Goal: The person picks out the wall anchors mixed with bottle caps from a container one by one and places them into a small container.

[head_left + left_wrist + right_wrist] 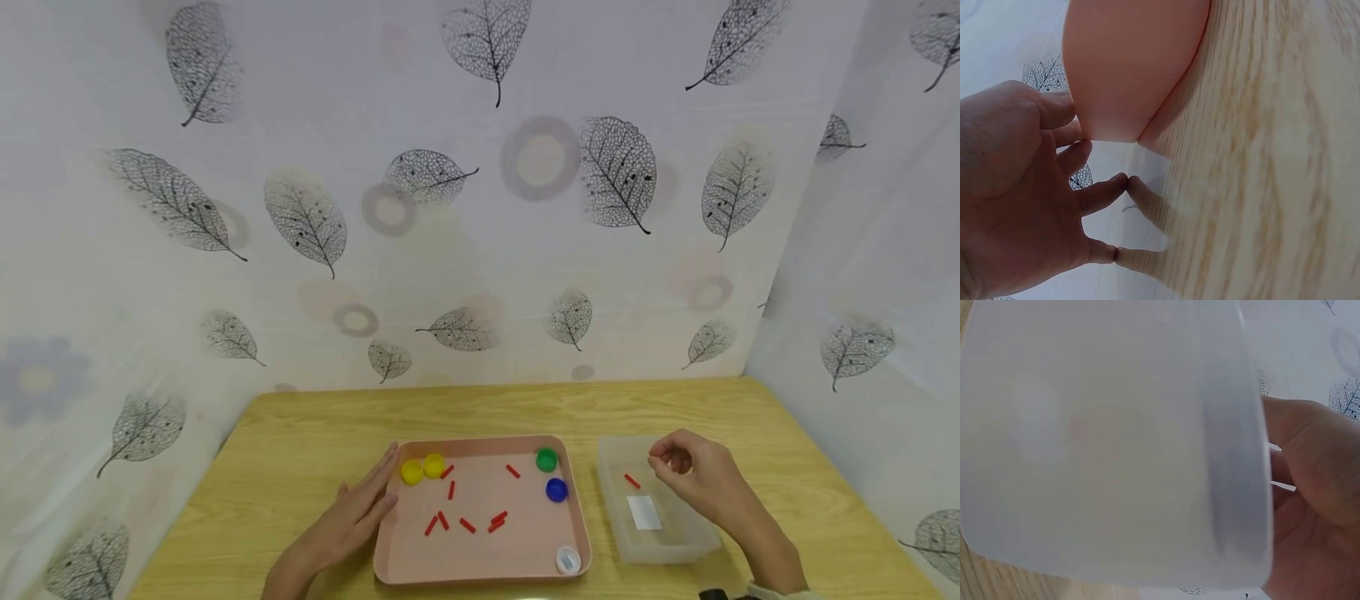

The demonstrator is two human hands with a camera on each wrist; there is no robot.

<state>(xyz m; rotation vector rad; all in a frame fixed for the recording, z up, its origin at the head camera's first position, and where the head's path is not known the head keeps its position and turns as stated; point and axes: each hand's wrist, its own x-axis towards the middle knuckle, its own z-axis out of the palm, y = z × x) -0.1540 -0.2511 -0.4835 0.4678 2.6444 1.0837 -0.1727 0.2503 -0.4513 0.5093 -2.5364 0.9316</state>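
The pink tray (480,487) lies against the left hand (351,515).

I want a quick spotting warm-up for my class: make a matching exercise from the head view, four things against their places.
Things:
1. yellow discs
2. right hand
3. white disc
4. green disc

Places:
A. near right corner of the pink tray
B. far right corner of the pink tray
C. far left corner of the pink tray
D. over the translucent box

Pairs: 1-C, 2-D, 3-A, 4-B
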